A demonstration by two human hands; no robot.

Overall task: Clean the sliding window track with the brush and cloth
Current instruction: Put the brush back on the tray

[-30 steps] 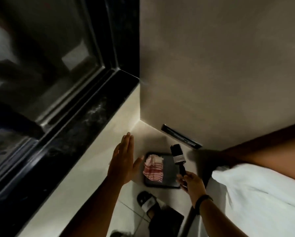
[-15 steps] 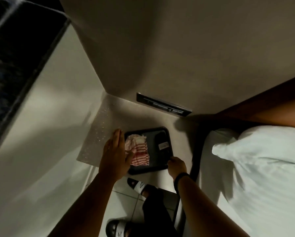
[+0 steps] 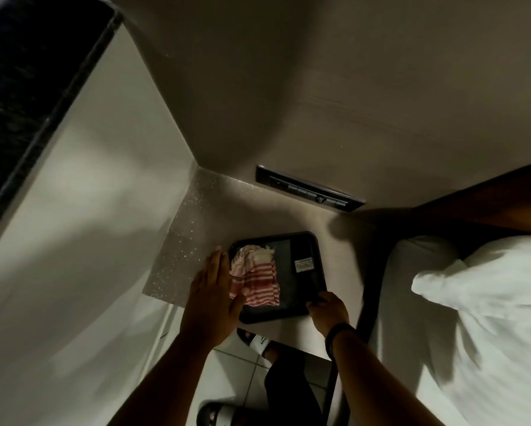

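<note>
Window sill (image 3: 27, 96): a dark, speckled ledge runs diagonally across the upper-left corner, well apart from the tray; the track itself cannot be made out.
Side surface (image 3: 178, 259): a pale, glittery top fills the corner below the wall and carries the tray.
Left hand (image 3: 213, 290): laid flat with the fingers straight and together, pointing away from the person, alongside the tray's left rim. The thumb reaches right and touches the cloth's lower-left edge. It grips nothing.
Cloth (image 3: 256, 279): a crumpled red-and-white striped rag in the tray's left half, its stripes running roughly left to right and a paler bunched part at the far end.
Tray (image 3: 288, 316): a dark rectangle with rounded corners, its long axis running away from the person and leaning slightly left.
Brush (image 3: 304, 267): lies in the tray's right half, just beside the cloth, long axis along the tray's long side. The labelled band sits toward the far end, with the dark handle leading back to the right hand; the bristles are lost in the dim light.
Right hand (image 3: 327, 312): at the tray's near-right corner, fingers curled over the handle's near end and the rim; whether they clamp the handle or merely rest there cannot be told. A dark band circles the wrist.
Wall panel (image 3: 310, 189): a dark strip low on the wall beyond the tray.
Pillow (image 3: 479, 302): white, at the far right.
</note>
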